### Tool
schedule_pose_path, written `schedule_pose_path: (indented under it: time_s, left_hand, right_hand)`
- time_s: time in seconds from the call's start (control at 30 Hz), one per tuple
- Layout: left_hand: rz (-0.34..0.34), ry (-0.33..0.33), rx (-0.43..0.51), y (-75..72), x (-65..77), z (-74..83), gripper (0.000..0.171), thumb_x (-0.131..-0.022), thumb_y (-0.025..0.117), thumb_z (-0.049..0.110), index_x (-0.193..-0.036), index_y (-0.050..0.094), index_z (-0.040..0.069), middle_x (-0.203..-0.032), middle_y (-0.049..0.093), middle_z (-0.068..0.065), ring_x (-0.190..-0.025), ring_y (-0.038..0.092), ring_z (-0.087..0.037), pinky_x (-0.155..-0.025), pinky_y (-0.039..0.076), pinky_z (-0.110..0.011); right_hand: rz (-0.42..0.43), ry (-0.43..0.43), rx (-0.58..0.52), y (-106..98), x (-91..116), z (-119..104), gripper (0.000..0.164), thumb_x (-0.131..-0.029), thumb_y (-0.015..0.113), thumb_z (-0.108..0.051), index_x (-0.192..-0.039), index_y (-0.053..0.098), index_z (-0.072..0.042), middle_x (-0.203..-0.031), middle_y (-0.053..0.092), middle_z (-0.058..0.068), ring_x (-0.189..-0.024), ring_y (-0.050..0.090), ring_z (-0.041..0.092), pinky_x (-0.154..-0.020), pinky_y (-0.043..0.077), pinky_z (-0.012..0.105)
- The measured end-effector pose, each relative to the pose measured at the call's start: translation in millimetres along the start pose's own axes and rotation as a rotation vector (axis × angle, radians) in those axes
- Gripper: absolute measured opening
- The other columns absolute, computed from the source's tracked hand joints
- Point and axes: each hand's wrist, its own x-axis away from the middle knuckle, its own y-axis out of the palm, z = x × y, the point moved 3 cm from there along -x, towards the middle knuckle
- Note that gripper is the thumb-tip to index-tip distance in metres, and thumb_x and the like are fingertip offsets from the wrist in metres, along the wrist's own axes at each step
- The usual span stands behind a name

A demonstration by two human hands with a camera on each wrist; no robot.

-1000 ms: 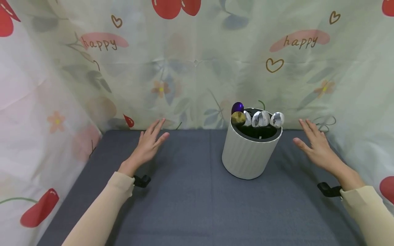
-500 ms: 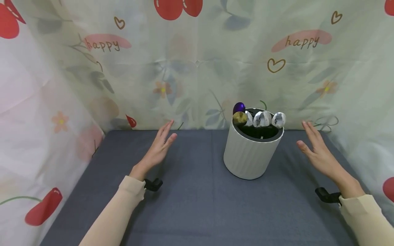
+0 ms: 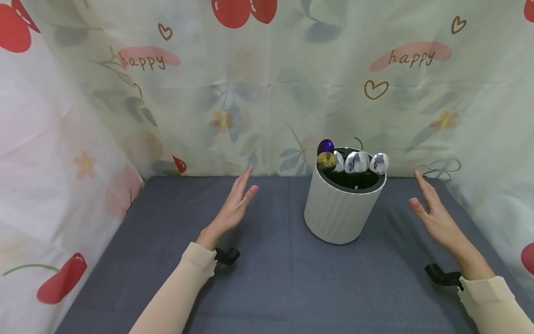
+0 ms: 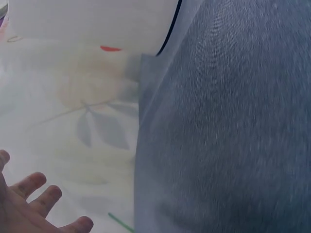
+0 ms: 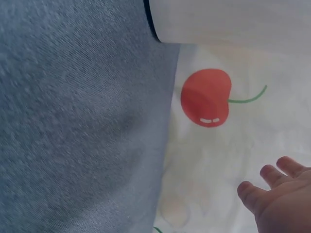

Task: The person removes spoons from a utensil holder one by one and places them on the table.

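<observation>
A white ribbed cylindrical bin (image 3: 342, 213) with a dark inner rim stands on the table, right of centre. Several shiny rounded ends stick up at its mouth: a purple one (image 3: 325, 147), a gold one (image 3: 327, 161) and silver ones, among them a silver one (image 3: 379, 163) at the right; what lies below them is hidden. To the bin's left, my left hand (image 3: 231, 208) is held with straight fingers, apart from it and holding nothing. On the other side my right hand (image 3: 440, 222) likewise has its fingers extended, touching nothing.
A grey cloth (image 3: 267, 287) covers the table. Behind it and along both sides hang pale printed curtains (image 3: 267, 106) with cherries and flowers. Each wrist wears a black camera mount, such as the left mount (image 3: 227, 256).
My left hand has moved right, closer to the bin. The right hand has shifted slightly down in the head view. The bin stays where it was, apart from a slight view shift.
</observation>
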Motion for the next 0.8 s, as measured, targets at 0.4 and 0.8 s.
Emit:
schedule_pose_path:
  time_s: [0.4,0.8]
  left_hand:
    - [0.031,0.071,0.127,34.6,-0.8,9.0,0.077,-0.109,0.037,0.060,-0.169,0.007,0.023,-0.169,0.021,-0.013,-0.154,0.026,-0.034,-0.116,0.033,-0.064]
    - [0.055,0.045,0.258,83.0,-9.7,20.6,0.085,-0.103,0.041,0.070,-0.168,0.003,0.031,-0.168,0.026,-0.008,-0.152,0.032,-0.029,-0.120,0.030,-0.057]
  right_hand:
    - [-0.021,0.008,-0.131,31.3,8.6,-1.4,0.068,-0.115,0.039,-0.025,-0.166,-0.004,-0.038,-0.174,-0.002,0.006,-0.160,0.007,0.028,-0.099,0.030,0.002]
    - [-0.043,0.092,-0.281,63.8,8.7,-2.9,0.070,-0.115,0.041,-0.024,-0.166,-0.003,-0.043,-0.174,0.001,0.013,-0.156,0.013,0.046,-0.095,0.039,0.006]
